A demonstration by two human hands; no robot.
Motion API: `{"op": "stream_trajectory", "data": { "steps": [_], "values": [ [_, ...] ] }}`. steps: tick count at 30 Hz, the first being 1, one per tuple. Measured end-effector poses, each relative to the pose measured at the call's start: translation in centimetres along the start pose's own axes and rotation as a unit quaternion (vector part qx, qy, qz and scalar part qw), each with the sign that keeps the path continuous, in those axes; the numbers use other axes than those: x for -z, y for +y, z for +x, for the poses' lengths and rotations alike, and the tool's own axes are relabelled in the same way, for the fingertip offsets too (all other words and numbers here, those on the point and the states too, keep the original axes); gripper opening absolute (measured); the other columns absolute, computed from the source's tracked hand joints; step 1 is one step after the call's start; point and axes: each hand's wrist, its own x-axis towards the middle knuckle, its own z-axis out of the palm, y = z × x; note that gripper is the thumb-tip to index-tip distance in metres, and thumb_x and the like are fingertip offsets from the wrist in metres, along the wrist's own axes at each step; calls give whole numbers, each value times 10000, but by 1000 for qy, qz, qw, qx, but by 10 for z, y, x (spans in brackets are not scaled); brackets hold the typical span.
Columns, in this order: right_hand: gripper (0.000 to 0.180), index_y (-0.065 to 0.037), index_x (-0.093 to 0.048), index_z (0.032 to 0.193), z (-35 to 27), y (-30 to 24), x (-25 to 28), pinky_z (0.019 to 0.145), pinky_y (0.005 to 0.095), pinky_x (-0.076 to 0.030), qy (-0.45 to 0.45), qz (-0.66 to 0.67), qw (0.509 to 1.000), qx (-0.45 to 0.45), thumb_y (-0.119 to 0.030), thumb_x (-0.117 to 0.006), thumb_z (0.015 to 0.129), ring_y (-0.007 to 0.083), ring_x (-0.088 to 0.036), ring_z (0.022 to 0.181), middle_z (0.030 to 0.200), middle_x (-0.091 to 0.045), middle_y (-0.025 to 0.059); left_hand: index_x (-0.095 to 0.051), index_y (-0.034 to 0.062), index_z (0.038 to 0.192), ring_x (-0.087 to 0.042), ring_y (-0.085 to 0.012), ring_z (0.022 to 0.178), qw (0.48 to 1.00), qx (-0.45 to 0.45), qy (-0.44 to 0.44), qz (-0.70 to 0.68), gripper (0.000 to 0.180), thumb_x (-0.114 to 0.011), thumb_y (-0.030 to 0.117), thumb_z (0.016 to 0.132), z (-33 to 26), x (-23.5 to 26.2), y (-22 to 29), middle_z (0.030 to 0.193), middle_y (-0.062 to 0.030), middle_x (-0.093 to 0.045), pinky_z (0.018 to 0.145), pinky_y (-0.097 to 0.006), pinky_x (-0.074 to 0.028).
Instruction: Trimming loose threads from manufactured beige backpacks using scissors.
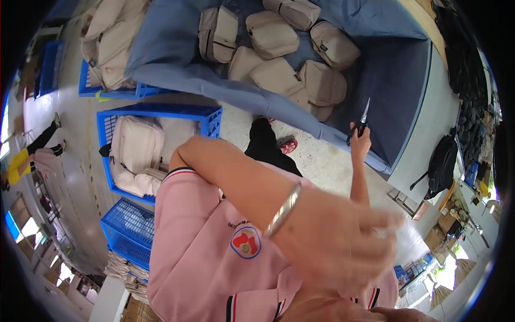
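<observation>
My right hand (360, 144) is closed around small black-handled scissors (363, 121), their pointed blades upward. It is held over the near right edge of a large blue fabric-lined bin (383, 110). Several beige bags (272, 35) lie heaped inside that bin, away from the scissors. My left hand (343, 241), with a silver bracelet (283, 209) at its wrist, is raised across my chest close to the camera. Motion smears its fingers, and I cannot make out anything in them.
A blue crate (212, 121) with beige bags stands at my left, and more beige bags (115, 51) are piled behind it. A stacked blue crate (126, 220) is nearer. At right lies a black backpack (441, 166). Another person (40, 155) is at far left.
</observation>
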Motion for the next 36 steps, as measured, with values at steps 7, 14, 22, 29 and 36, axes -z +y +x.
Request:
{"op": "stream_trajectory", "data": {
  "steps": [7, 14, 22, 29, 36],
  "values": [
    [370, -91, -615, 1104, -8, -19, -30, 703, 453, -507, 36, -92, 988, -117, -351, -689, 851, 377, -665, 829, 918, -686, 152, -645, 26, 901, -618, -241, 812, 983, 5, 151, 106, 147, -621, 152, 829, -45, 90, -158, 882, -116, -637, 795, -377, -543],
    [319, -29, -597, 1119, -13, -29, -29, 753, 393, -515, 37, -91, 988, -123, -163, -699, 848, 312, -667, 858, 981, -661, 148, -668, -25, 859, -627, -254, 753, 621, 755, 58, 201, 519, -584, 487, 881, -435, 132, -458, 799, -137, -687, 737, -379, -483],
    [254, 31, -557, 1117, -19, -42, -47, 777, 327, -518, 55, -61, 989, -120, -79, -607, 894, 214, -620, 815, 973, -610, 135, -567, -122, 1165, -585, -425, 1124, 339, 868, 122, 341, 690, -716, 415, 759, -750, 153, -478, 1242, -294, -579, 955, -444, -471],
    [350, 60, -498, 1205, -21, -56, -50, 785, 332, -548, 5, -40, 989, -144, -98, -595, 909, 196, -620, 839, 994, -605, 146, -631, -25, 1113, -621, -410, 1075, 320, 855, 196, 358, 654, -785, 466, 709, -789, 178, -483, 1127, -238, -658, 918, -452, -498],
    [311, 59, -504, 1206, -20, -79, -51, 828, 315, -530, -46, 15, 991, -128, -85, -566, 937, 183, -593, 916, 1072, -590, 135, -683, 66, 1048, -634, -395, 1034, 305, 859, -16, 411, 452, -666, 453, 815, -760, 190, -496, 1112, -211, -662, 861, -471, -512]
  ]
}}
